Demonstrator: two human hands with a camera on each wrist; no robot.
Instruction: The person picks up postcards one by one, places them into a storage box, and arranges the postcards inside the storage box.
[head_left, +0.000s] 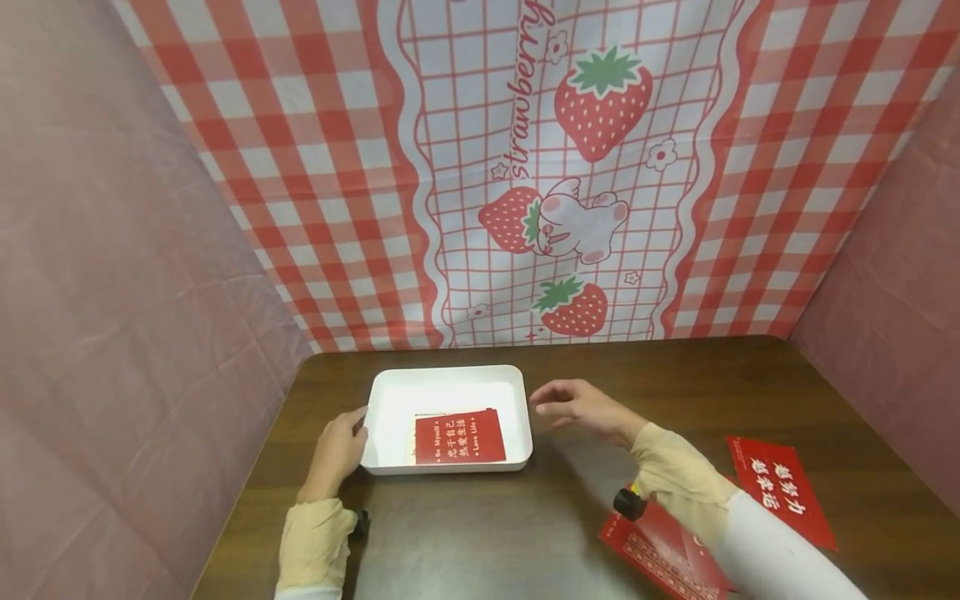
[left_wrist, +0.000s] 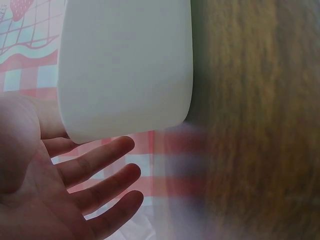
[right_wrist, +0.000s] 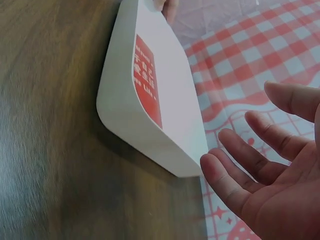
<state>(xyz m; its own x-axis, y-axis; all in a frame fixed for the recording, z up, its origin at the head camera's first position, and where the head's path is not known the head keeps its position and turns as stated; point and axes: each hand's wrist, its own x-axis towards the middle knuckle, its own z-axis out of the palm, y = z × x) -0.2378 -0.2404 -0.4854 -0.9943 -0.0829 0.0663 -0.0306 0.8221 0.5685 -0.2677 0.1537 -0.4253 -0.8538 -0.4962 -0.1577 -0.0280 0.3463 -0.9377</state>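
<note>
Left hand (head_left: 337, 450) touches white tray (head_left: 390, 387); right hand (head_left: 577, 408) hovers beside.

Even, soft indoor light; glare whitens the tray (head_left: 450, 383) floor. Wide-angle bending at edges. Both wrist views blurred, bench (left_wrist: 260, 120) grain smeared.

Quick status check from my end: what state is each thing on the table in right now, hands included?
White tray: upright on the table, holding one red card.
Red card in tray: lying flat, printed side up.
Red cards on table: lying loose at the right, outside the tray.
Left hand: touching the tray's left rim.
Right hand: fingers relaxed, hovering beside the tray's right edge, holding nothing.
</note>
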